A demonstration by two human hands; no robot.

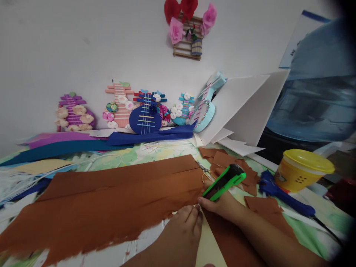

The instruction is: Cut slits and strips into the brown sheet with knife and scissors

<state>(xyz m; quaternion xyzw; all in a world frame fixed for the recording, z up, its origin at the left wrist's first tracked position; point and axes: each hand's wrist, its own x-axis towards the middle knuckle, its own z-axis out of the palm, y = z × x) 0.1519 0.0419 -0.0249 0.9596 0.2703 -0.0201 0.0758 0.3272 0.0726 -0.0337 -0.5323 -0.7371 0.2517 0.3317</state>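
My right hand (222,204) is closed around a green and black utility knife (224,181). The knife is tilted, its butt end up and to the right; its blade tip is hidden by the fingers. Just left of it, my left hand (183,226) presses its bunched fingertips down on a cream card strip (210,241), near the strip's far end. A fingertip shows at the bottom edge by the card. Beneath both hands spreads a large brown sheet (111,200), like fabric or crepe paper, with a ragged front edge. Scissors (204,168) lie just beyond the knife, partly hidden.
Brown scraps (236,167) lie right of the sheet. A blue glue gun (286,194) rests beside a yellow-lidded tub (303,170). White boards (236,107) lean near a large water bottle (317,85). Several lute-shaped crafts (145,115) stand along the wall. White cords (19,189) lie left.
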